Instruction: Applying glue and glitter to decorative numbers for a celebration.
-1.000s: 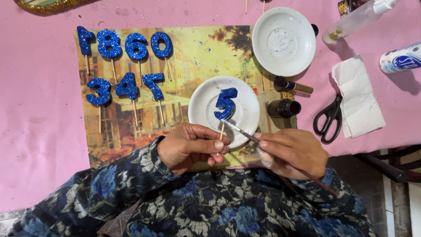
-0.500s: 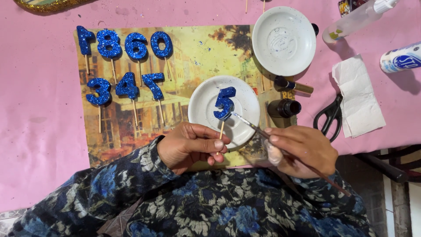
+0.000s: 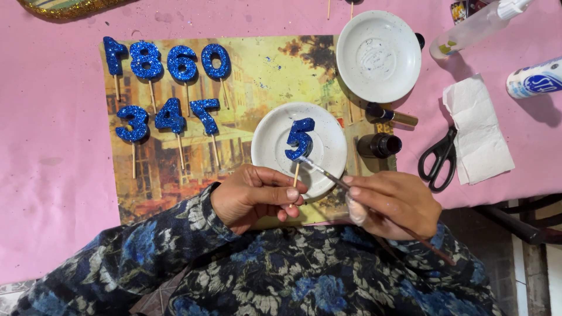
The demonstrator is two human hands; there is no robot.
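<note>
My left hand (image 3: 257, 196) pinches the thin wooden stick of a blue glitter number five (image 3: 300, 138), holding it over a white saucer (image 3: 328, 167). My right hand (image 3: 395, 202) grips a thin paintbrush (image 3: 328, 172); its tip touches the lower edge of the five. The brush handle runs back past my wrist to the lower right.
Several finished blue glitter numbers on sticks (image 3: 167, 88) lie on a printed picture mat (image 3: 257, 70). A second white saucer (image 3: 379, 55), a small open dark bottle (image 3: 379, 145), its cap brush (image 3: 391, 114), scissors (image 3: 439, 158), a folded tissue (image 3: 477, 129) and two glue bottles (image 3: 535, 77) lie on the pink cloth.
The brush tip has come back from beside the stick onto the lower edge of the five. My left hand holds the stick nearly still.
</note>
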